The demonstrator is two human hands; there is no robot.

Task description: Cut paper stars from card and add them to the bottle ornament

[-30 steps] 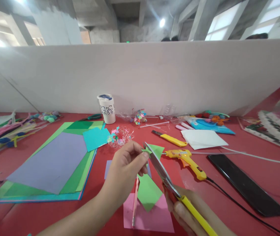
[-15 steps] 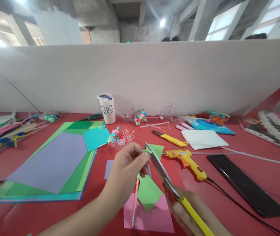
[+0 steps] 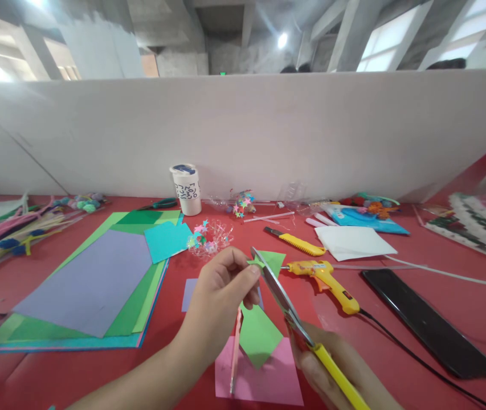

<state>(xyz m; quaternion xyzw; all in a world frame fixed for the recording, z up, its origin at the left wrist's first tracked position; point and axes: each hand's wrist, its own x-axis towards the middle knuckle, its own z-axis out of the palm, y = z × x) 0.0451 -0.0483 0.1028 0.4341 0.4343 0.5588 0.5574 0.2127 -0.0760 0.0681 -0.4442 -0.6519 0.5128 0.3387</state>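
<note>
Between the thumb and fingers of my left hand (image 3: 221,296) is a small piece of green paper (image 3: 256,262). My right hand (image 3: 323,364) grips yellow-handled scissors (image 3: 285,304), whose blades point up and away and meet the green piece at its right side. The blades look nearly closed. Under the hands lie a green paper sheet (image 3: 260,337) and a pink paper sheet (image 3: 268,376), with a pink pencil (image 3: 235,353) across the pink one. Part of a purple paper (image 3: 190,295) shows behind my left hand, and another green paper (image 3: 274,262) behind the blades.
Right of my hands lie a yellow glue gun (image 3: 328,280) with a black cord, a yellow utility knife (image 3: 296,241) and a black phone (image 3: 426,322). Stacked coloured paper (image 3: 89,285) lies on the left. A white cup (image 3: 186,191) stands near the white partition (image 3: 243,131).
The scissor blades have drawn closer together at the green piece. My left hand stays in nearly the same place.
</note>
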